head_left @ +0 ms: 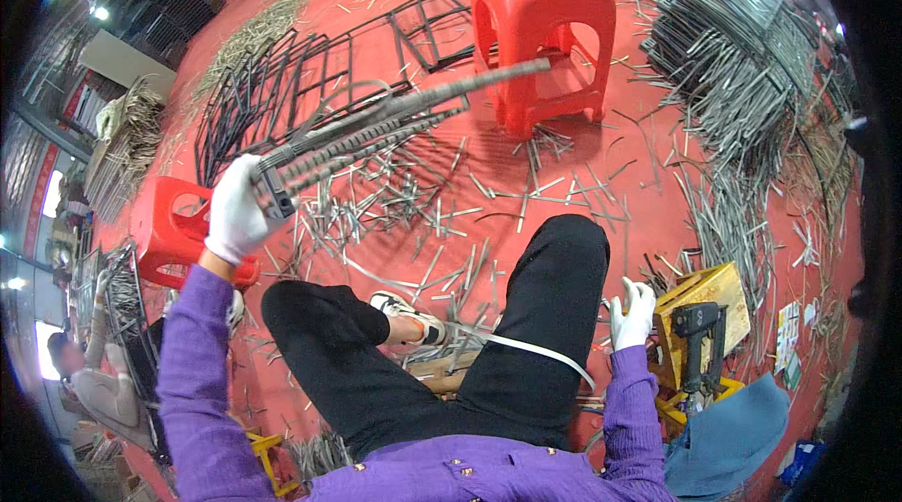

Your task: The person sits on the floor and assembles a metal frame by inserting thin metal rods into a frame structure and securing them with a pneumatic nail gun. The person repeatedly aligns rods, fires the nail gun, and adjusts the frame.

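Note:
My left hand [237, 211], in a white glove, is raised at the left and closed round one end of a long, narrow frame piece [357, 140] wound with grey strips. The piece slants up and away to the right, its far end in front of the red stool [536, 9]. My right hand [631, 314], gloved too, is beside my right knee with fingers apart and nothing visible in it. Closest to it are a yellow wooden box [722, 291] and a black upright tool [697, 342], which looks like a staple gun. A pale flat strip [540, 350] lies over my right thigh.
Cut grey strips [376, 206] litter the red floor. Dark metal frames [319, 70] lie ahead. A large strip bundle [742, 51] is heaped at the far right, a second red stool [169, 230] stands left, and blue cloth [728, 441] hangs near right. Another person [99, 389] sits at far left.

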`<state>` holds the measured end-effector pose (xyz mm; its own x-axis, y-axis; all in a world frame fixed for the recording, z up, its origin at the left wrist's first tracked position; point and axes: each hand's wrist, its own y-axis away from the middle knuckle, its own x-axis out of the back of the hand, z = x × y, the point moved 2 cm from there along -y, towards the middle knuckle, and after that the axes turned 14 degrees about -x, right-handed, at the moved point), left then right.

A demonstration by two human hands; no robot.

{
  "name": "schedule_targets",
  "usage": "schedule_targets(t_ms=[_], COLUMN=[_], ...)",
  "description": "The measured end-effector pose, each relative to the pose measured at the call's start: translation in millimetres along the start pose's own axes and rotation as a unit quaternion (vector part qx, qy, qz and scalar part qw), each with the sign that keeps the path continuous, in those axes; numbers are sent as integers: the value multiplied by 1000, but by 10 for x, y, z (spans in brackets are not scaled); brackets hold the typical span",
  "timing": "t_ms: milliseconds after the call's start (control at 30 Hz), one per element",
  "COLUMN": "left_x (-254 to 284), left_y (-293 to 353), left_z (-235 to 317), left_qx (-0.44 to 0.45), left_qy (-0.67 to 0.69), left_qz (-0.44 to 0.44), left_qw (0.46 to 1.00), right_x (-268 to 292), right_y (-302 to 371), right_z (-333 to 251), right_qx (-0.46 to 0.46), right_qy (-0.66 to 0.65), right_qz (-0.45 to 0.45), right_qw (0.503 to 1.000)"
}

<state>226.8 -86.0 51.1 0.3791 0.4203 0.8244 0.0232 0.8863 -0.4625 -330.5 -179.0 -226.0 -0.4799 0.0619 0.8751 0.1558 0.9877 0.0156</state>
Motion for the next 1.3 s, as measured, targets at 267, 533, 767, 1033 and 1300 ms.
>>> schedule_targets(t_ms=[267,533,767,1033,1300], left_x=[-574,-1219,-1119,-1200,-1097], left_y=[873,848,743,708,354], left_z=[24,311,31,-459,-144], left_qx=[63,155,367,420,325], left_qy=[-36,22,-27,-99,-404], left_qz=[159,380,414,354,88], left_qw=[985,911,833,830,851], right_x=[-178,423,1401,1005,705], right_y=[-173,-193,-973,-1445,-1842], right_z=[-212,200,2281,4894,5090], right_qx=[54,7,-188,-514,-351], right_qy=[-36,-86,-199,-10,306], right_qz=[0,122,390,58,-56], right_qw=[998,989,879,856,883])
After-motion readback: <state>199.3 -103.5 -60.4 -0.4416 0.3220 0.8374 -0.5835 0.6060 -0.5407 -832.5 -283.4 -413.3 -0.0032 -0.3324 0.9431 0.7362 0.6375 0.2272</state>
